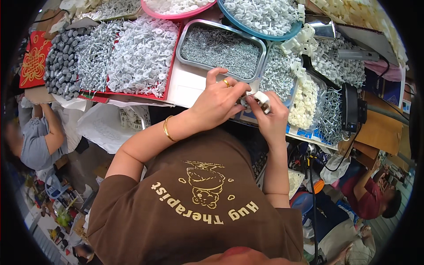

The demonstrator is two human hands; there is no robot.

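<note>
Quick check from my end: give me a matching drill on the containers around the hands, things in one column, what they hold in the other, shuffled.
Things:
1. steel tray
2. red tray
3. blue bowl
4. both hands, left hand and right hand

Contents:
A. small white plastic clip
B. loose grey nails only
C. nails fitted with white washers, plus dark grey pieces at its left end
D. heap of white-capped pieces

Pairs: 1-B, 2-C, 3-D, 4-A
</note>
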